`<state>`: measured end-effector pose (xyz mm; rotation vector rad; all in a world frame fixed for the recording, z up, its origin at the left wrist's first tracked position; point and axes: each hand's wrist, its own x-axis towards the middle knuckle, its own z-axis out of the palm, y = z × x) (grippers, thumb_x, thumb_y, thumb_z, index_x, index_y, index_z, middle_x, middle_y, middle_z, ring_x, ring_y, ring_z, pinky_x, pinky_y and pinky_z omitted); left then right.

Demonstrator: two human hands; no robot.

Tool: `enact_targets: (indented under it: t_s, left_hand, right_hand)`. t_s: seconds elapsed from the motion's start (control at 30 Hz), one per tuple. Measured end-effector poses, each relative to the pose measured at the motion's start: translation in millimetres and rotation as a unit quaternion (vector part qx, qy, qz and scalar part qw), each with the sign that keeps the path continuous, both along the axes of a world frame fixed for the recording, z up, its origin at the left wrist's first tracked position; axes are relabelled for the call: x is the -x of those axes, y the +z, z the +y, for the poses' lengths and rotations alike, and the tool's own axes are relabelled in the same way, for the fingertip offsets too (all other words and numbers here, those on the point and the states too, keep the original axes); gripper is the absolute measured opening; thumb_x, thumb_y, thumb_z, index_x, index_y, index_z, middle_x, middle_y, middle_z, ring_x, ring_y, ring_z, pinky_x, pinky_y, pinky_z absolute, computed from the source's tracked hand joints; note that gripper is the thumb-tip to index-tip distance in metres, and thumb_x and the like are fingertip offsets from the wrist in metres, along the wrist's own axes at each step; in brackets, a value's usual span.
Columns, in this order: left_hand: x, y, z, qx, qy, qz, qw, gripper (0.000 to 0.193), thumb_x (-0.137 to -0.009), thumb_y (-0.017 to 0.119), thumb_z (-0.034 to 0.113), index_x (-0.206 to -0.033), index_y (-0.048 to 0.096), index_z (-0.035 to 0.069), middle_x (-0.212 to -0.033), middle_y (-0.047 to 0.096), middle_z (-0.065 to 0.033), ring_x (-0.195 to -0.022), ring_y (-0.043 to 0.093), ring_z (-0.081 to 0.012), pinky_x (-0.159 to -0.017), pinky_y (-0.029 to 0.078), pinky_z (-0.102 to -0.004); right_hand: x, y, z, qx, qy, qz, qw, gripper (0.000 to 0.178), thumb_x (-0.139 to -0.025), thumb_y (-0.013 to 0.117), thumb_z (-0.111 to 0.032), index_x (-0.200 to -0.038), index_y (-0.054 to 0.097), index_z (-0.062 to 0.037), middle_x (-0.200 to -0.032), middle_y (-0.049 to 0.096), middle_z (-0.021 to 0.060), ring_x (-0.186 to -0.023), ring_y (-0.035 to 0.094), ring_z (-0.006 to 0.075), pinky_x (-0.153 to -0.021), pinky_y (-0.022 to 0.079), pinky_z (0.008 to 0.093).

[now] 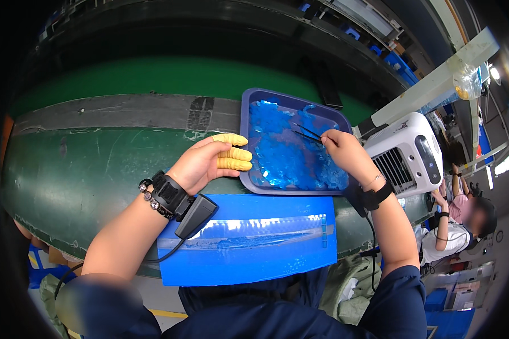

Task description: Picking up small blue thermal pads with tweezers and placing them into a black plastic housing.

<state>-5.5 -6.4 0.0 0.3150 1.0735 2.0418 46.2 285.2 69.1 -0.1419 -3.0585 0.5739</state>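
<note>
My right hand pinches a pair of black tweezers, whose two tips are apart over a purple-blue tray. Many thin, shiny blue film pieces lie heaped in the tray. Just at the tray's left rim is my left hand, with yellow finger cots on several fingers. Those fingers are stretched out with nothing seen between them. Closer to me, a blue board carries a clear strip with small blue pieces at its right end.
A white fan-like machine with a dark grille stands right of the tray. The green worktop extends left, with a grey strip along its far side. Cables hang from both wrist devices. At far right a person sits working.
</note>
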Motion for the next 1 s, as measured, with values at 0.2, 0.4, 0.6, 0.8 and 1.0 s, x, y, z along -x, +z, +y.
enact_targets:
  t_s: [0.2, 0.4, 0.6, 0.8, 1.0]
  left_hand:
    - [-1, 3, 1, 0.005, 0.0, 0.002, 1.0, 0.029, -0.088, 0.037, 0.014, -0.111, 0.048, 0.0, -0.097, 0.059, -0.0127, -0.088, 0.06, -0.0226, -0.075, 0.048, -0.0305]
    - [1, 1, -1, 0.002, -0.005, 0.001, 1.0, 0.029, -0.088, 0.037, 0.014, -0.111, 0.048, 0.001, -0.098, 0.059, -0.0128, -0.09, 0.059, -0.0226, -0.077, 0.047, -0.0312]
    - [0, 3, -1, -0.003, -0.009, 0.004, 1.0, 0.028, -0.088, 0.037, 0.015, -0.11, 0.048, 0.001, -0.098, 0.058, -0.0132, -0.091, 0.059, -0.0229, -0.078, 0.047, -0.032]
    - [0, 1, -1, -0.003, -0.007, 0.002, 1.0, 0.029, -0.088, 0.037, 0.014, -0.111, 0.048, 0.001, -0.098, 0.059, -0.0132, -0.09, 0.059, -0.0231, -0.076, 0.047, -0.0311]
    - [0, 0, -2, 0.0, -0.003, -0.003, 1.0, 0.028, -0.088, 0.037, 0.014, -0.111, 0.048, 0.001, -0.099, 0.059, -0.0131, -0.09, 0.059, -0.0228, -0.076, 0.047, -0.031]
  right_hand:
    - [12, -1, 1, 0.056, -0.02, -0.064, 0.996, 0.021, -0.085, 0.047, -0.017, -0.085, 0.056, 0.0011, -0.062, 0.051, 0.005, -0.058, 0.048, 0.012, -0.056, 0.039, 0.0259]
    - [26, -12, 0, 0.087, -0.009, -0.067, 0.994, 0.021, -0.084, 0.049, -0.017, -0.087, 0.058, 0.0015, -0.066, 0.056, 0.0055, -0.061, 0.052, 0.0116, -0.059, 0.042, 0.0252]
    - [42, -15, -5, 0.126, -0.023, -0.079, 0.989, 0.022, -0.085, 0.05, -0.018, -0.087, 0.06, 0.0011, -0.066, 0.057, 0.0012, -0.06, 0.049, 0.0072, -0.057, 0.04, 0.0209]
    - [54, -21, 0, 0.195, -0.053, -0.106, 0.974, 0.018, -0.083, 0.054, -0.016, -0.085, 0.061, 0.0002, -0.068, 0.059, 0.0012, -0.061, 0.05, 0.0068, -0.056, 0.041, 0.0195]
    - [46, -15, 2, 0.203, -0.048, -0.107, 0.972, 0.016, -0.081, 0.057, -0.016, -0.083, 0.061, -0.0003, -0.07, 0.059, 0.0022, -0.059, 0.05, 0.0063, -0.055, 0.041, 0.0187]
